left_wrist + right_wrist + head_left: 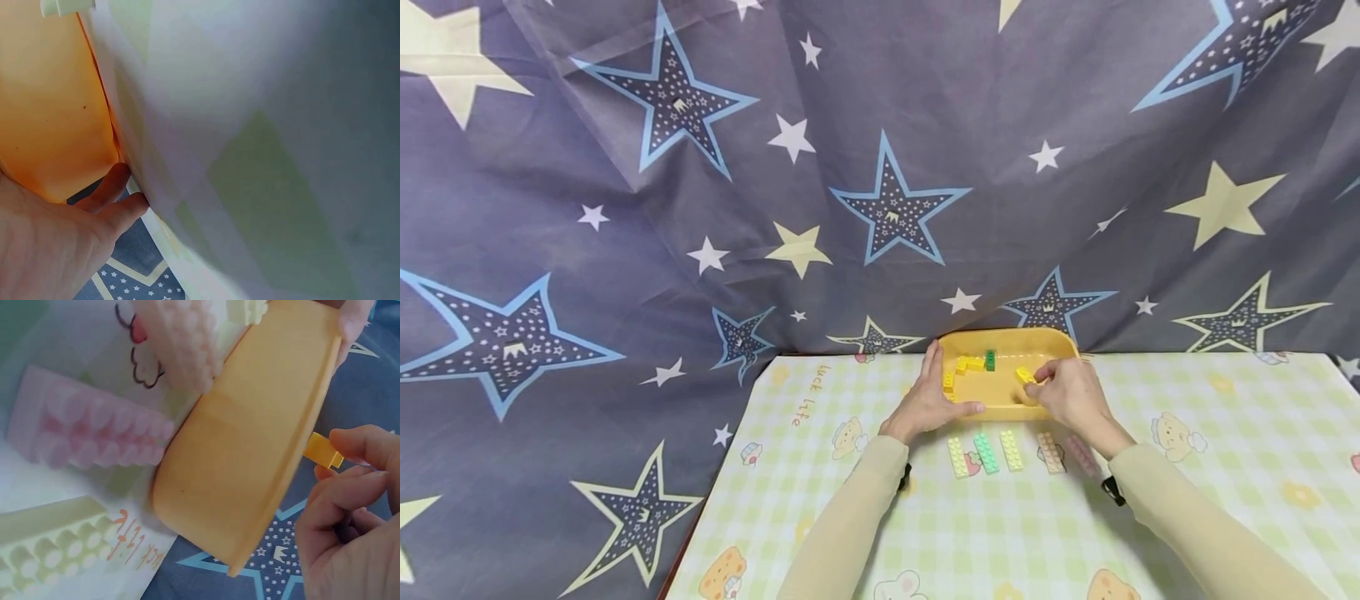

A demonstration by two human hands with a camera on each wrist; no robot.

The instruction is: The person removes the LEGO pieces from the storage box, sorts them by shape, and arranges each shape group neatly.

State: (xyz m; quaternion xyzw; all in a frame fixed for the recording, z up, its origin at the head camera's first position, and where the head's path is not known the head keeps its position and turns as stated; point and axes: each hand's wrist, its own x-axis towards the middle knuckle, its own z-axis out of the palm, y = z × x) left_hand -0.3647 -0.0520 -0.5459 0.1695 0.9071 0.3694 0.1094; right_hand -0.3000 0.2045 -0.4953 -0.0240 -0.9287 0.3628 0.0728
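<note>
A yellow tray (992, 393) stands at the table's back edge. My left hand (925, 404) grips its left end, thumb over the front rim and fingers along the side wall. Over the tray's right half, my right hand (1075, 396) pinches a small yellow toy brick (322, 450) between thumb and fingers. Inside the tray lie a dark green brick (990, 360) and several yellow bricks (973, 364) toward the left. The left wrist view shows the fingers (112, 187) against the tray's outer wall.
Before the tray, a row of longer bricks lies on the checked tablecloth (1000, 533): pale yellow (957, 457), mint green (986, 453), another pale yellow, peach (1050, 452) and pink (94, 422). A pale green brick (56, 544) lies beyond the pink one. A star-patterned curtain (880, 275) hangs behind.
</note>
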